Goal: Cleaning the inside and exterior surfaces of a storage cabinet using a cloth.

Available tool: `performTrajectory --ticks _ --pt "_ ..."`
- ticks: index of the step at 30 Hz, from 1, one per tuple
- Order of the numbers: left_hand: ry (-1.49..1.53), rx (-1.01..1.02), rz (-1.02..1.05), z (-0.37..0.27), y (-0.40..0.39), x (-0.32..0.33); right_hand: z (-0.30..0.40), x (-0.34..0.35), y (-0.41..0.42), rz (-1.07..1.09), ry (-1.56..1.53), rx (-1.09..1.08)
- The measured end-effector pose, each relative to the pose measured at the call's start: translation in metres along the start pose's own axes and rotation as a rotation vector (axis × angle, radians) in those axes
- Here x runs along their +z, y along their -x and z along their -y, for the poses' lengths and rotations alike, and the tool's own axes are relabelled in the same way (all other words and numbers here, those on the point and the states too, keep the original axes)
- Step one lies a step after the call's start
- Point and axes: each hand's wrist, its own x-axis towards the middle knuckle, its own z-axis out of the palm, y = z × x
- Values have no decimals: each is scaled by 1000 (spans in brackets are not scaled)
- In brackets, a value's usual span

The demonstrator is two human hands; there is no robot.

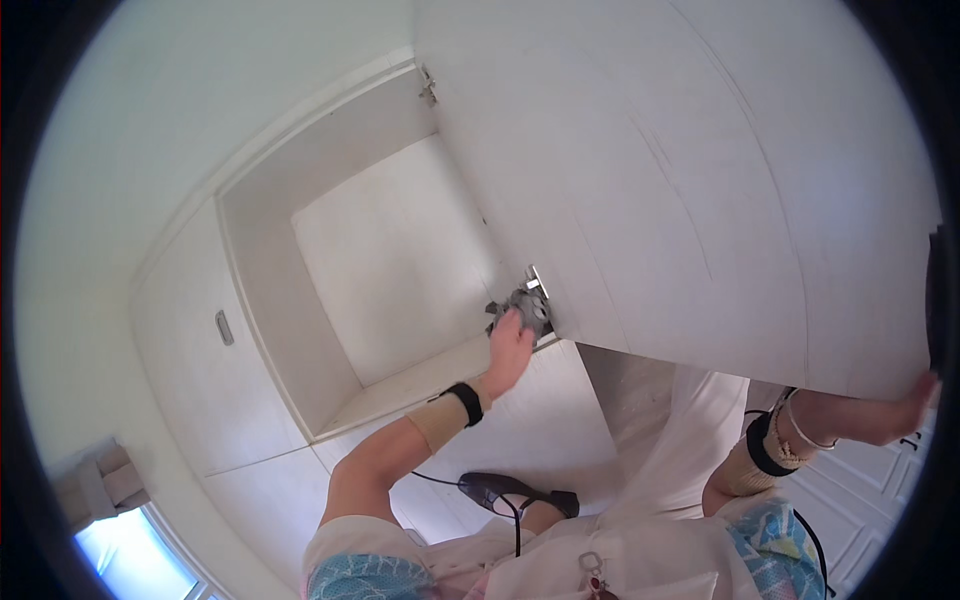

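My left hand (511, 352) presses a crumpled grey cloth (523, 311) into the near right corner of a white cabinet compartment (442, 360), right below a metal hinge (535, 283). The compartment holds nothing else that I can see. Its large white door (675, 187) stands wide open to the right and bears thin dark scratches. My right hand (904, 416) is at the door's far lower corner, by a dark object at the picture's rim; its fingers are partly hidden, so its grip is unclear.
A closed cabinet door with a recessed handle (224, 328) is at the left. A second hinge (427, 85) sits at the top. Below are a black shoe (517, 495) and a thin black cable (516, 525). White panelled doors (862, 487) stand at lower right, a bright window (139, 555) at lower left.
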Motion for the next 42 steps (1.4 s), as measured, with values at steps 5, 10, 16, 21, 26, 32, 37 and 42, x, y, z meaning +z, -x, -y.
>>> performTrajectory --ticks 5,10,16,21,26,32,37,42 --pt "99 -589 137 7 -45 19 -20 -23 -3 -12 180 149" --pt "301 -633 195 10 -47 24 -13 -7 12 156 97 -221" --pt "-528 57 482 -31 -36 -6 -9 -1 12 151 -17 -178" --pt "-810 757 856 -42 -32 -44 -5 -5 13 142 -94 -140" --pt "-850 435 1142 -39 -41 -122 -9 -7 15 177 -15 -278" --pt "-358 303 501 -44 -18 -85 31 -1 -3 161 -64 57" --pt "-378 436 694 -13 -18 -34 14 7 8 90 -289 337" --pt "-286 297 851 4 -43 -30 -8 3 8 64 -439 425"
